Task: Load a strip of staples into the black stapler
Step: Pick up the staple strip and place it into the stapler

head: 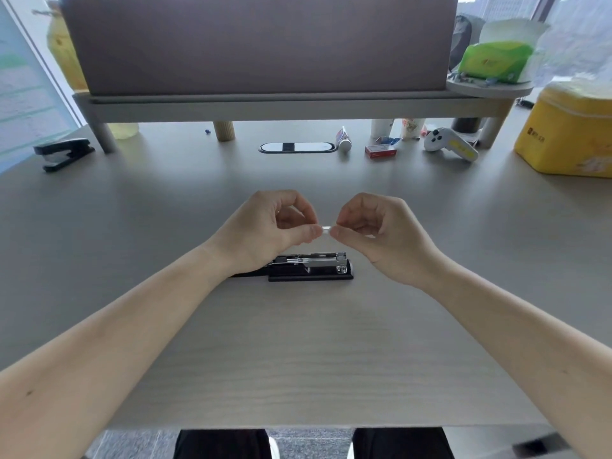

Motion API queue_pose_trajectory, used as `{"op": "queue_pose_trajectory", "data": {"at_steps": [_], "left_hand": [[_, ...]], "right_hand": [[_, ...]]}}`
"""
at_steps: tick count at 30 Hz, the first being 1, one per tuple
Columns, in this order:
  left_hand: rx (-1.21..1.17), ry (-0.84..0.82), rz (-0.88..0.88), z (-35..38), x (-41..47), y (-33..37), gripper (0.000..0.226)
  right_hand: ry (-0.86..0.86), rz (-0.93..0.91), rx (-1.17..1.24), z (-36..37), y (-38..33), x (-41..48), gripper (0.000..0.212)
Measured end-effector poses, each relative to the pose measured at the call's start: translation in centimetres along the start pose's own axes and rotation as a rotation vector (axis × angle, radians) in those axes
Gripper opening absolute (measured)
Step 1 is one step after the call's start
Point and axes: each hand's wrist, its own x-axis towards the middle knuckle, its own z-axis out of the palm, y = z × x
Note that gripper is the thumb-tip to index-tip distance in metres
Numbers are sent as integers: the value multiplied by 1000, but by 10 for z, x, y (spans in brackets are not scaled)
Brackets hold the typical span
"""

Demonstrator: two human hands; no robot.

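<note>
The black stapler [311, 268] lies flat on the desk near the middle, its top swung open so the metal staple channel shows. Its left end is hidden behind my left wrist. Just above it, my left hand [271, 228] and my right hand [381, 231] meet fingertip to fingertip. Both pinch a short silvery staple strip [326, 229] between thumb and forefinger, one hand at each end. Only a small piece of the strip shows between the fingers.
A second black stapler [63, 154] sits at the far left. A red staple box [380, 150], a tube [344, 139], a white controller [450, 144] and a yellow tin [566, 134] line the back. A raised monitor shelf [265, 104] spans the rear.
</note>
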Motion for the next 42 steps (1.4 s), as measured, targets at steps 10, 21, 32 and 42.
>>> {"op": "queue_pose_trajectory", "data": {"at_steps": [10,21,32,42], "left_hand": [[187,22,141,-1,-18,-3,8],[318,-14,229,-4,-27,-6,4],[329,-14,292,0,-27,-11,3],[354,-37,322,1,-23,-14,3]], "right_hand": [[28,-90,-114,9,4,-26,18],[-20,-134,-281,13,9,-36,11],[52,-135,-289,11,13,-39,12],[77,-128,-274,12,11,-39,12]]}}
